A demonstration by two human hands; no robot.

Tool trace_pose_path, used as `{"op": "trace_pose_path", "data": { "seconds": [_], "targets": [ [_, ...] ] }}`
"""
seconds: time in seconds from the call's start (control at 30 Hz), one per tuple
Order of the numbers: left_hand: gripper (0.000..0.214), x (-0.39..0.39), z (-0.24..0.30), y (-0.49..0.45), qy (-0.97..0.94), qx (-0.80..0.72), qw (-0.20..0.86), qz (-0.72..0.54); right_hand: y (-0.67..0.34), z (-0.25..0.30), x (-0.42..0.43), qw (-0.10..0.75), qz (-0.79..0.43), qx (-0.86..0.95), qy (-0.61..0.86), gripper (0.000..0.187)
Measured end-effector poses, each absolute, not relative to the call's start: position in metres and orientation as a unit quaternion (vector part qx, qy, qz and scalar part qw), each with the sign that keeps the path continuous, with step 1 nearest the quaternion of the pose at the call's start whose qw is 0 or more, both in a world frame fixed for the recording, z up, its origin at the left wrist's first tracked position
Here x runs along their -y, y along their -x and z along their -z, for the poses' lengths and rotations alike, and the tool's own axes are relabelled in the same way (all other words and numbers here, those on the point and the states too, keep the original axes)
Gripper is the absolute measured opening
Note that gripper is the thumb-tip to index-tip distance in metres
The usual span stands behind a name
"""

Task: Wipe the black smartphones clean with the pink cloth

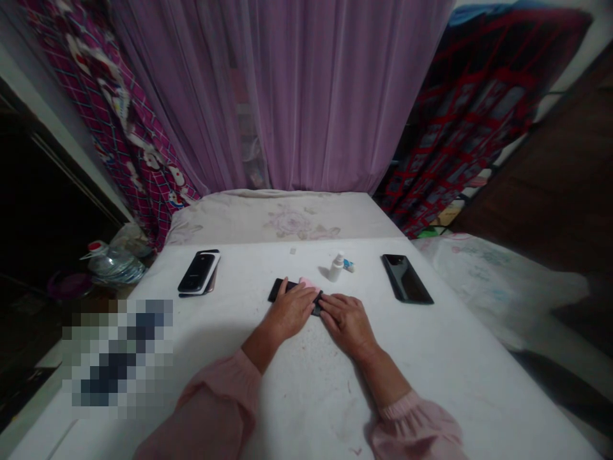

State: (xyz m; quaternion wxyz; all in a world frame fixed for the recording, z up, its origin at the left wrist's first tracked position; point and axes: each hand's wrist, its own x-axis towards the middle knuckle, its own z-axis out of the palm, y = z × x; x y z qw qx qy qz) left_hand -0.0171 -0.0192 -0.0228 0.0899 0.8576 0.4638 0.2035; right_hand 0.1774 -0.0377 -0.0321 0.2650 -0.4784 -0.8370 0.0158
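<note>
A black phone [279, 289] lies flat on the white table [297, 396], mostly covered by my hands. My left hand [290, 311] rests on it, fingers together, pressing a pink cloth [309, 284] against it. My right hand [345, 321] lies flat beside it, fingertips touching the phone's right end. Just beyond the hands a small white spray bottle [336, 268] stands upright, with a tiny blue-and-white item [348, 265] next to it.
A stack of phones [199, 273] lies at the left of the table, and a single black phone [407, 278] at the right. A plastic water bottle [113, 264] sits off the left edge. A purple curtain [306, 96] hangs behind a covered surface.
</note>
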Motion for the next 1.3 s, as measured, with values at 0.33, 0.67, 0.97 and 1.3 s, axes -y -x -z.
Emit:
{"op": "trace_pose_path", "data": {
  "seconds": [0.33,0.67,0.97,1.3],
  "targets": [
    [0.038,0.065,0.024,0.037,-0.876,-0.421,0.026,-0.234,-0.176,0.029,0.038,0.265,-0.023,0.833,0.485,0.026],
    [0.033,0.038,0.018,0.02,-0.859,-0.463,0.032,-0.218,-0.175,0.03,0.038,0.261,-0.021,0.837,0.481,0.029],
    [0.034,0.023,0.014,0.009,-0.854,-0.481,0.045,-0.19,-0.175,0.029,0.038,0.27,-0.031,0.834,0.48,0.03],
    [0.035,0.061,0.021,0.02,-0.862,-0.454,0.033,-0.222,-0.175,0.033,0.037,0.275,-0.02,0.83,0.486,0.028]
  ]
}}
